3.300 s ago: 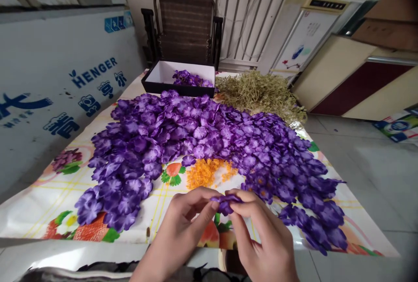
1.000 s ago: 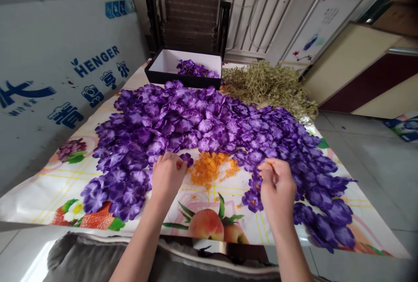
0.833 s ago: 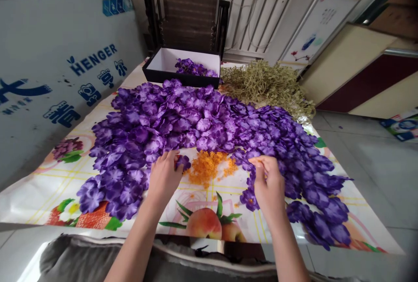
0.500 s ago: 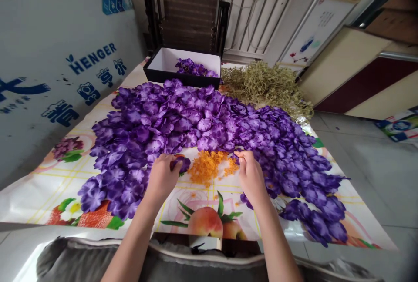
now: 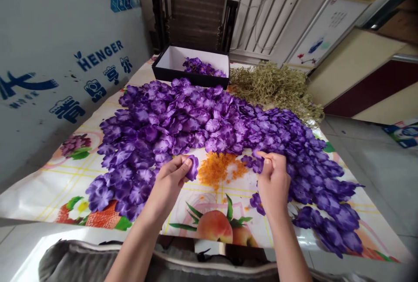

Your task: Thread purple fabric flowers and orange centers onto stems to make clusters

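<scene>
My left hand (image 5: 173, 175) is closed, thumb and fingers pinching a purple artificial flower (image 5: 193, 167) just left of a small heap of tiny orange pieces (image 5: 215, 166). To the right of that heap my right hand (image 5: 274, 179) is closed too, its thumb against the bent fingers. Purple petals lie close by its fingertips; whatever sits in the pinch is hidden or too small to name. A broad pile of purple flowers (image 5: 196, 119) curves round both hands on the patterned tablecloth (image 5: 209, 195).
Beyond the pile stands a black box with a white inside (image 5: 174, 58), holding some purple flowers. Dry greenish stems (image 5: 277, 86) lie at the back right. A brown chair (image 5: 197, 8) is behind the table, a large white appliance (image 5: 72, 34) on the left.
The view has shifted, so the scene sits farther right. My left hand has turned, showing the flower more plainly between thumb and fingers. My right hand has moved slightly right, away from the orange heap.
</scene>
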Available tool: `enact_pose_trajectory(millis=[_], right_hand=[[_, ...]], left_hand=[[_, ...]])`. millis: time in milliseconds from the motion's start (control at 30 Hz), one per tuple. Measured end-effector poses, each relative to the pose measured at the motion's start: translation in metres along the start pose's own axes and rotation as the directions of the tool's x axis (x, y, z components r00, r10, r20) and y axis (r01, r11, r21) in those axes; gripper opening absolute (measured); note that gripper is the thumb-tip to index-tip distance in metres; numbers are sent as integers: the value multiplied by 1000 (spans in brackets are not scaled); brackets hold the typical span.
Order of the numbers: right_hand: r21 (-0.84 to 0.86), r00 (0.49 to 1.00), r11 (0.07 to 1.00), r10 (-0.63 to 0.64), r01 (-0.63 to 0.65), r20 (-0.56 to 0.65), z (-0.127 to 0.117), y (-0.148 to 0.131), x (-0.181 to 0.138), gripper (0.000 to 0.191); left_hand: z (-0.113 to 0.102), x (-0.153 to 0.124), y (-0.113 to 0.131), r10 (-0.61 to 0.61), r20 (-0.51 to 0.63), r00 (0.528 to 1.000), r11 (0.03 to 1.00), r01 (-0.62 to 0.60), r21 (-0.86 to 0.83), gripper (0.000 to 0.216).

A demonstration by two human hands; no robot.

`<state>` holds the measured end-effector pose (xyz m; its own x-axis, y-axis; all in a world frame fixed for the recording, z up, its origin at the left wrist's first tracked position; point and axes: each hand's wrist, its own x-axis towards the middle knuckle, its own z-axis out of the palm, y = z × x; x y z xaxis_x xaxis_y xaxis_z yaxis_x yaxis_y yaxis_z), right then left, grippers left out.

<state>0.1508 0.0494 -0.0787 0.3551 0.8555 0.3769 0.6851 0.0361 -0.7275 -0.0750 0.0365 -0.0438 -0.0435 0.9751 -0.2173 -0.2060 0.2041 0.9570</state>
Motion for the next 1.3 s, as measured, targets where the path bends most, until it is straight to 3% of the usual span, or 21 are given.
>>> enact_pose_trajectory(millis=[133,233,300,367,467,533,700,833,1033,1100,1300], right_hand=[[63,1000,998,-26,26,10,-17,-12,-9,12],[268,995,961,40,-63,92,-27,-19,-18,9],[504,973,840,115,-202,199,-32,-23,-23,9],[684,933,646,139,-339,331,-36,-27,-28,7],[779,879,419,125,-467,460,-43,-35,-32,4],[785,860,364,115,-502,497,-47,-40,-34,3],[762,826,337,102,-553,554,-56,-49,-37,3],[738,805,339,123,-583,580,-62,-50,-36,7],[622,803,561,141,-546,579,-73,-46,-37,13],[606,802,590,125,-533,584,-75,-44,-38,13],[652,787,508,89,-563,610,-73,-41,-34,8]], left_hand=[[10,-5,5,-81,100,992,977,99,-191,43],[17,-10,6,-127,168,978,959,165,-232,45],[21,-13,4,-133,176,975,959,172,-226,45],[25,-18,1,-128,152,980,970,156,-189,45],[32,-24,-5,-128,117,985,985,140,-101,47],[37,-28,-6,-139,153,978,988,147,-43,44],[49,-40,3,-88,318,944,991,50,125,21],[56,-45,6,-26,348,937,973,-57,226,28],[62,-41,4,-47,373,927,981,-28,192,26],[63,-39,6,-43,371,928,977,-38,209,25],[65,-34,9,-50,365,930,981,-23,194,20]])
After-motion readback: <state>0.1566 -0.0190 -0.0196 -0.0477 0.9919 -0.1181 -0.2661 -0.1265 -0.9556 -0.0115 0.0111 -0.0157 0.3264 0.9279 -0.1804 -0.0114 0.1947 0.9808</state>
